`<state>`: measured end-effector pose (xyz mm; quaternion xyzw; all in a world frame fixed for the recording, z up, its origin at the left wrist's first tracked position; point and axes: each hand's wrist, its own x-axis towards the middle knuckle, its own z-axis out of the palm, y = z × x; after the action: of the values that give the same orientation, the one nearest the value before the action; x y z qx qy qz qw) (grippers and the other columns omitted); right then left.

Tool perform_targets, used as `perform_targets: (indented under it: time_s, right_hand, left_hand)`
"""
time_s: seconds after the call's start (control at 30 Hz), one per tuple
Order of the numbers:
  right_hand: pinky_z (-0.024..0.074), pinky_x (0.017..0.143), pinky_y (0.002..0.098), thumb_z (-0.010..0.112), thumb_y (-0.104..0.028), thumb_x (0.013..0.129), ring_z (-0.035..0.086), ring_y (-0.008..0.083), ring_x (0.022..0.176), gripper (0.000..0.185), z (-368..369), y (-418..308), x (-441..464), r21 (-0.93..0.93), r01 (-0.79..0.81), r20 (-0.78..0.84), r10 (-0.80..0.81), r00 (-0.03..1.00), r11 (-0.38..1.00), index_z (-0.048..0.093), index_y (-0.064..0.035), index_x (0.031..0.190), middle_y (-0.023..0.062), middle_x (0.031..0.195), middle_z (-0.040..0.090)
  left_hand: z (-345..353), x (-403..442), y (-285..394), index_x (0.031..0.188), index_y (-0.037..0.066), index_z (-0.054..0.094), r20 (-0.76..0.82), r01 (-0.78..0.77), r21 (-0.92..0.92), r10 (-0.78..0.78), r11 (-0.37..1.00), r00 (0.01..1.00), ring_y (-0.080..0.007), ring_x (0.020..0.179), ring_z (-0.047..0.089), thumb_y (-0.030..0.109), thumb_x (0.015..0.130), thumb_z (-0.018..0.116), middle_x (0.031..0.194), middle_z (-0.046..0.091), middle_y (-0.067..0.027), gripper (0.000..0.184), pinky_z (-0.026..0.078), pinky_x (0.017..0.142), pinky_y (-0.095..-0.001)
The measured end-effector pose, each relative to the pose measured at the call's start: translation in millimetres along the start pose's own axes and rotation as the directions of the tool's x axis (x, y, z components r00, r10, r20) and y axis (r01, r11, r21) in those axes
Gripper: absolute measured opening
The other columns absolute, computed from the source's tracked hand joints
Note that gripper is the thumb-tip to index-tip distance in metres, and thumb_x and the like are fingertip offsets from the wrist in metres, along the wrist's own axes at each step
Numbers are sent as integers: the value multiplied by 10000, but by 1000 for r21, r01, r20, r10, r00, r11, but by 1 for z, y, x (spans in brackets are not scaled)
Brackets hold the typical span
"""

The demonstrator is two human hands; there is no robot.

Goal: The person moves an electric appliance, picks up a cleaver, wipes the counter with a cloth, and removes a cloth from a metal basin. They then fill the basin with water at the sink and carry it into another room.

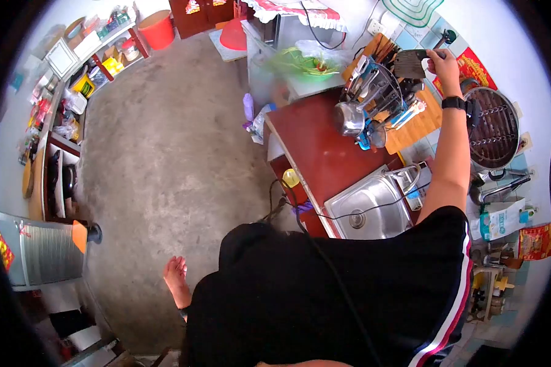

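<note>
My right hand (pixel 443 66) is stretched far out over the counter and closed around the end of a dark, flat, ridged utensil (pixel 410 63), perhaps a cleaver or grater. Beneath and left of it stands a wire rack (pixel 373 88) crowded with utensils, with a steel pot (pixel 349 118) at its front. A wooden board (pixel 417 131) lies beside the rack. My left hand (pixel 176 275) hangs low over the floor, away from any object, its fingers loosely curled and nothing visible in them.
A steel sink (pixel 373 211) is set in the red counter (pixel 324 144), with a black cable crossing it. A round steamer tray (pixel 491 128) hangs on the right wall. Behind the rack sits a green basket (pixel 312 66). Shelves (pixel 98 48) line the left wall; a red bucket (pixel 157 30) stands at the back.
</note>
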<state>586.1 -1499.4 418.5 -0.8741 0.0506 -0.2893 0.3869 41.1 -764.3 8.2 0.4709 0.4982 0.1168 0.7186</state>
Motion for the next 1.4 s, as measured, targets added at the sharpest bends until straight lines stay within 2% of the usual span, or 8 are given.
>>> perform_targets:
  time_s: [0.27, 0.37, 0.4, 0.47, 0.5, 0.67, 0.73, 1.4]
  right_hand:
    - [470, 584, 365, 612, -373, 878, 619, 203, 618, 381, 2, 62, 48, -383, 173, 226, -90, 970, 908, 665, 5, 876, 120, 681, 643]
    - [486, 620, 418, 510, -151, 923, 610, 237, 656, 181, 16, 121, 77, -598, 576, 563, -219, 797, 558, 667, -79, 976, 112, 753, 642]
    - [479, 576, 422, 546, -87, 866, 606, 254, 668, 236, 24, 184, 108, -569, 821, 570, -695, 437, 50, 634, -112, 1083, 113, 754, 619]
    - [508, 642, 444, 539, -98, 870, 634, 302, 742, 246, 36, 208, 134, -690, 724, 704, -246, 667, -14, 636, -124, 1095, 151, 807, 647]
    - [507, 671, 465, 562, -146, 861, 634, 343, 770, 206, 40, 222, 141, -641, 646, 606, -245, 757, 414, 661, -126, 1040, 164, 798, 650]
    - [481, 635, 472, 666, -281, 841, 640, 397, 761, 361, 65, 188, 98, -637, 699, 605, -350, 715, 325, 636, 77, 881, 230, 795, 662]
    - [494, 660, 464, 694, -201, 770, 622, 370, 728, 259, 82, 184, 97, -606, 198, 236, -64, 970, 770, 632, -11, 935, 222, 718, 598]
    - [490, 640, 465, 646, -141, 769, 635, 388, 783, 202, 348, -93, -15, -679, 619, 543, -298, 785, 394, 638, 24, 885, 239, 807, 644]
  left_hand:
    - [39, 14, 0, 1148, 11, 596, 23, -24, 152, 21, 988, 1000, -165, 835, 677, 193, 917, 558, 1011, 685, -96, 296, 491, 657, -260]
    - [45, 18, -7, 1103, 31, 622, 11, -86, 66, 85, 994, 996, -157, 779, 682, 201, 914, 580, 933, 696, -77, 258, 489, 598, -252]
    - [55, 10, 4, 1085, 29, 630, -43, -25, 41, 27, 999, 999, -161, 768, 683, 198, 913, 578, 914, 697, -76, 247, 491, 589, -254]
    - [72, -1, 16, 1056, 26, 641, -89, 16, -3, -16, 1000, 996, -166, 748, 683, 193, 911, 576, 890, 697, -77, 230, 497, 582, -259]
    - [69, -2, 17, 1045, 24, 645, -93, -2, -8, 1, 1000, 996, -168, 738, 683, 191, 910, 576, 885, 696, -77, 225, 501, 582, -263]
    - [51, 12, 9, 1017, 17, 655, -120, -23, 5, 24, 1000, 992, -167, 715, 679, 183, 902, 584, 864, 694, -84, 214, 521, 589, -278]
    - [40, 12, 14, 1006, 18, 660, -145, -15, -1, 15, 1000, 989, -168, 708, 680, 185, 898, 587, 849, 692, -85, 212, 526, 588, -282]
    - [-211, 168, 84, 1000, -20, 660, -254, -71, -170, 25, 983, 967, -164, 699, 675, 156, 884, 585, 821, 702, -96, 222, 520, 569, -273]
